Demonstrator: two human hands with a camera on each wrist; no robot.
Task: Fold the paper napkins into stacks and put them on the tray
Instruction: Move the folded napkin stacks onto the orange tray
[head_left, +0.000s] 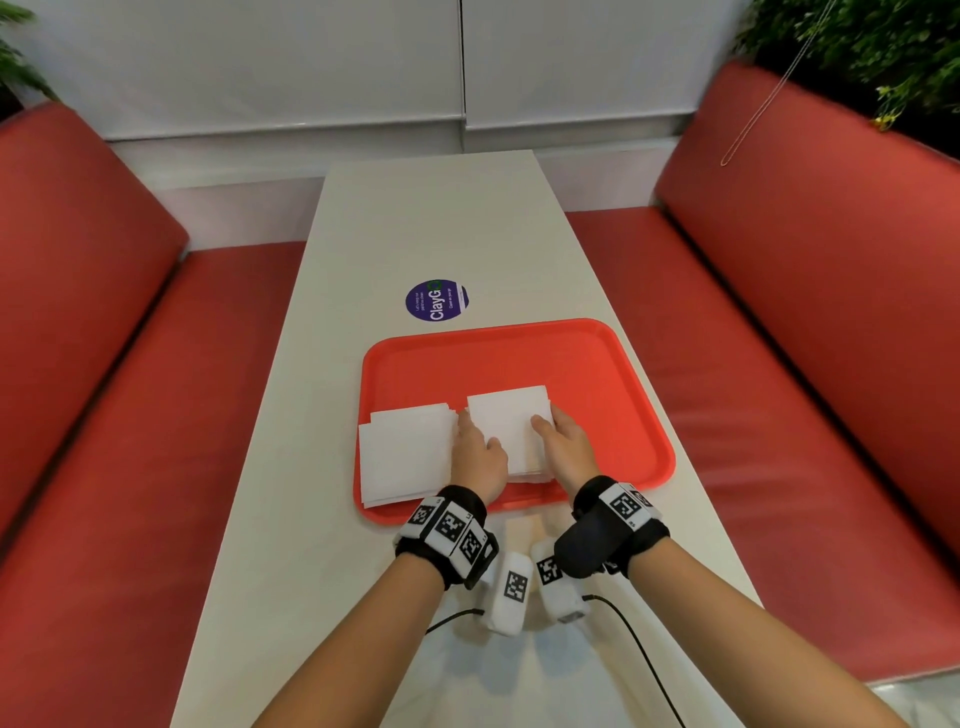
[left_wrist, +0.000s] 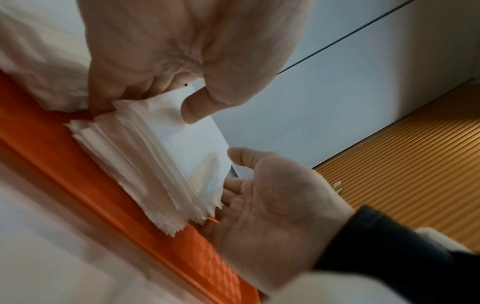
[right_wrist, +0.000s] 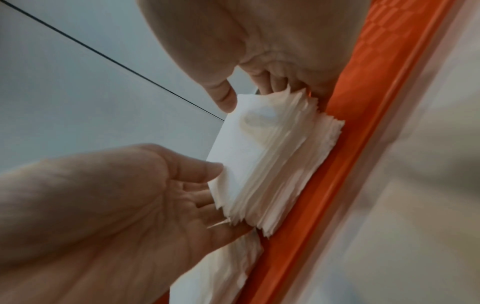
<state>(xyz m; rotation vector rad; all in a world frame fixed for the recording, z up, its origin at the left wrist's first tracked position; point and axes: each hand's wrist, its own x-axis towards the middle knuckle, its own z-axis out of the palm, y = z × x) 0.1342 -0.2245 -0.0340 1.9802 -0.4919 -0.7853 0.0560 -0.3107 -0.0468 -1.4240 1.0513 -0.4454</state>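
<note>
A red tray (head_left: 597, 364) lies on the white table. On it sits a thick stack of folded white napkins (head_left: 511, 423), held between both hands. My left hand (head_left: 478, 452) grips the stack's left side, thumb (left_wrist: 197, 107) on top and fingers at the edge. My right hand (head_left: 563, 441) grips the right side, thumb (right_wrist: 223, 96) on the top sheet and fingers curled behind. The stack (left_wrist: 161, 156) (right_wrist: 265, 160) rests near the tray rim (left_wrist: 78, 164) (right_wrist: 350, 144). A second napkin stack (head_left: 405, 457) lies to the left, overhanging the tray's left edge.
The narrow white table (head_left: 415, 234) runs away from me, with a round purple sticker (head_left: 437, 300) beyond the tray. Red padded benches (head_left: 104, 364) (head_left: 805, 364) flank both sides. A white wall closes the far end, and black cables trail from my wrists.
</note>
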